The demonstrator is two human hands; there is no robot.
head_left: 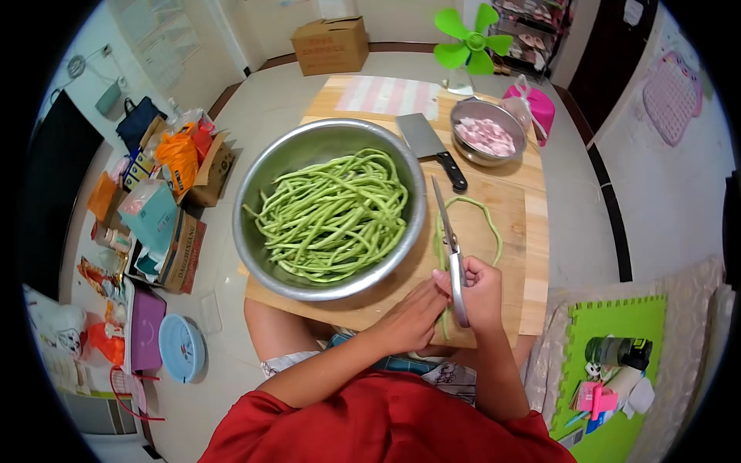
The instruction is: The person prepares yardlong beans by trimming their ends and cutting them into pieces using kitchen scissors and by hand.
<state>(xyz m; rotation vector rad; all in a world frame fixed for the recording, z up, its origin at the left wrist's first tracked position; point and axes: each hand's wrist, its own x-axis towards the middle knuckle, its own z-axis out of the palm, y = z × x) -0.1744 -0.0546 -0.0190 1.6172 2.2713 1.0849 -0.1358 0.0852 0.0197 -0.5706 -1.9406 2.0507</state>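
Note:
My right hand is closed round the handle of the scissors, whose blades point away from me across the wooden cutting board. My left hand sits close beside it, fingers bent and pinching a single green long bean. That bean loops out over the board, and one end hangs below my fingers. Left of my hands stands a large metal basin with a heap of long beans in it. Beyond the scissors lies a cleaver with a black handle.
A metal bowl of pale pink cut meat stands at the table's back right. Behind it are a green-bladed fan and a pink stool. Boxes and bags crowd the left, with a blue basin on the floor.

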